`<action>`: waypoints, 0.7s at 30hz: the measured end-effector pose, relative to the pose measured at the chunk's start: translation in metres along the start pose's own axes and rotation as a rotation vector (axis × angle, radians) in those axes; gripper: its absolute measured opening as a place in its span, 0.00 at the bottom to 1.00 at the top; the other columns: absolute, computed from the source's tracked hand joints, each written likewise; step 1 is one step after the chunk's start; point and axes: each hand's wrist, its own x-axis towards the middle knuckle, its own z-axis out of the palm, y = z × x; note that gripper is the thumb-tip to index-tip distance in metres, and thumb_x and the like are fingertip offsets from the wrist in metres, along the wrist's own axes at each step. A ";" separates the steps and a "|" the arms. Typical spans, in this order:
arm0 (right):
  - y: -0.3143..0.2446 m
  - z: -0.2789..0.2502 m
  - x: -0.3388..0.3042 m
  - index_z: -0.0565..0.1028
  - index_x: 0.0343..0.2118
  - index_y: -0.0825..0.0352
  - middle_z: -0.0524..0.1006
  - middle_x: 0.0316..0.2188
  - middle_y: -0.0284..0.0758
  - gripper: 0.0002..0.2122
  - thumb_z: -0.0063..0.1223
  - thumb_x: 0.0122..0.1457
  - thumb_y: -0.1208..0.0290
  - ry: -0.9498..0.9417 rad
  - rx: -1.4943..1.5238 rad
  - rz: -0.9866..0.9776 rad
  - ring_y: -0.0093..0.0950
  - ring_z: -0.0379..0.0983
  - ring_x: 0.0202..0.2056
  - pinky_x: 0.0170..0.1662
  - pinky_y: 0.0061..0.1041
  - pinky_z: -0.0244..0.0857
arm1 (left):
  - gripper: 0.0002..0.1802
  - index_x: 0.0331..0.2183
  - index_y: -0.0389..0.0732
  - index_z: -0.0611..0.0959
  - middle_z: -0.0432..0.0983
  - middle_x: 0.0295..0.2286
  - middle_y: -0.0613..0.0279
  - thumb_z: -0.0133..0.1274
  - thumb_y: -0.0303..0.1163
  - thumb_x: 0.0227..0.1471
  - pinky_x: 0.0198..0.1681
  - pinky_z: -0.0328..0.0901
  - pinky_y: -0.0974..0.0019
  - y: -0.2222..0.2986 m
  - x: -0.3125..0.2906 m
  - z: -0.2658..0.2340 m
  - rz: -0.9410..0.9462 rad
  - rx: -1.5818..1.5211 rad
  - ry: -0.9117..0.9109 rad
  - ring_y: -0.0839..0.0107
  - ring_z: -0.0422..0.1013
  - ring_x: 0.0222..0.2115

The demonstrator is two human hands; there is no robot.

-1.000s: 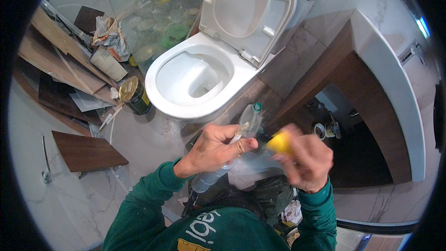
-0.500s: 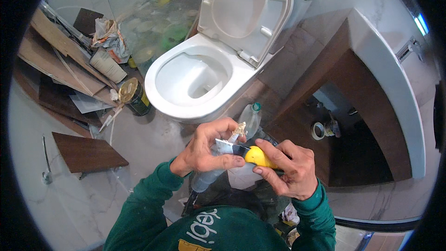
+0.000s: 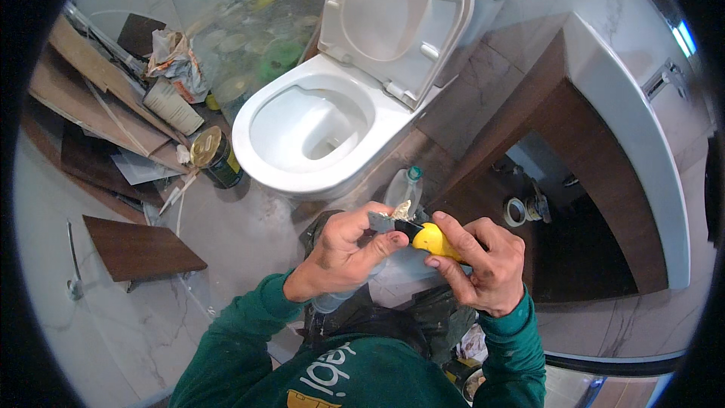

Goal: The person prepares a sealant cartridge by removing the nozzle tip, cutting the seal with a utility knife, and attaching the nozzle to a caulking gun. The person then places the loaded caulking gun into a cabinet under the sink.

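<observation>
My right hand [image 3: 483,261] grips the yellow handle of a putty knife [image 3: 438,244], which has a black neck and a flat grey blade. In my left hand [image 3: 347,248], the fingers are closed around the nozzle end of a grey sealant tube [image 3: 330,301], mostly hidden below that hand. The left thumb presses near the knife's neck. The blade lies across the nozzle by the left fingertips. A cream-coloured crusty lump [image 3: 402,210] sticks up just beyond the blade; the exact contact between them is hidden.
A white toilet [image 3: 302,132] with its lid raised stands ahead. To the right is a brown vanity [image 3: 521,117] with an open front. At left lie wooden boards [image 3: 113,98], a tin can [image 3: 219,159] and a brown panel [image 3: 143,248]. A clear bottle [image 3: 404,187] stands beyond my hands.
Both hands have shifted slightly right with the putty knife. Its blade has turned and now sits closer to the crusty lump; less of the tube shows.
</observation>
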 end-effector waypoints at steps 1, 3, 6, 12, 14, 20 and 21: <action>0.001 0.000 -0.001 0.81 0.52 0.64 0.72 0.19 0.33 0.28 0.73 0.45 0.62 0.017 -0.012 -0.018 0.23 0.67 0.18 0.22 0.26 0.62 | 0.13 0.42 0.32 0.82 0.81 0.30 0.62 0.62 0.31 0.59 0.29 0.66 0.73 -0.002 0.001 0.001 0.010 0.024 0.005 0.81 0.72 0.27; 0.003 -0.001 -0.003 0.81 0.51 0.60 0.72 0.21 0.31 0.27 0.73 0.45 0.61 0.029 -0.025 0.017 0.26 0.69 0.19 0.22 0.28 0.64 | 0.12 0.40 0.33 0.83 0.81 0.28 0.60 0.62 0.32 0.59 0.28 0.66 0.72 -0.004 0.004 0.003 0.031 0.075 0.018 0.81 0.72 0.26; 0.003 0.000 -0.005 0.81 0.51 0.60 0.73 0.22 0.31 0.27 0.74 0.45 0.61 0.034 -0.019 0.037 0.28 0.70 0.19 0.22 0.29 0.65 | 0.12 0.36 0.34 0.83 0.81 0.26 0.60 0.63 0.34 0.58 0.26 0.65 0.71 -0.006 0.006 0.003 0.038 0.085 0.015 0.81 0.72 0.24; 0.019 -0.014 0.008 0.80 0.52 0.67 0.75 0.24 0.35 0.26 0.71 0.47 0.68 0.374 -0.018 0.244 0.28 0.70 0.20 0.24 0.28 0.65 | 0.15 0.29 0.34 0.81 0.75 0.21 0.68 0.66 0.36 0.56 0.25 0.62 0.73 -0.003 0.008 -0.005 -0.154 0.046 0.025 0.84 0.67 0.23; 0.018 -0.018 0.006 0.81 0.51 0.67 0.74 0.23 0.35 0.25 0.70 0.47 0.68 0.290 -0.020 0.194 0.28 0.71 0.20 0.24 0.28 0.65 | 0.15 0.31 0.35 0.82 0.73 0.22 0.70 0.69 0.36 0.53 0.26 0.61 0.74 -0.002 0.010 -0.009 -0.174 -0.054 0.022 0.85 0.66 0.23; 0.003 0.003 -0.006 0.82 0.51 0.66 0.72 0.20 0.33 0.26 0.72 0.47 0.63 -0.046 0.146 0.100 0.24 0.69 0.19 0.23 0.26 0.62 | 0.25 0.40 0.32 0.82 0.76 0.28 0.67 0.74 0.34 0.42 0.30 0.64 0.76 -0.002 0.015 -0.015 -0.078 -0.057 -0.065 0.83 0.70 0.28; 0.003 0.006 -0.007 0.82 0.50 0.65 0.72 0.20 0.33 0.25 0.71 0.48 0.63 -0.041 0.141 0.092 0.25 0.69 0.19 0.23 0.26 0.63 | 0.28 0.41 0.30 0.81 0.77 0.30 0.64 0.75 0.33 0.40 0.31 0.65 0.75 -0.003 0.015 -0.015 -0.081 -0.057 -0.090 0.81 0.71 0.29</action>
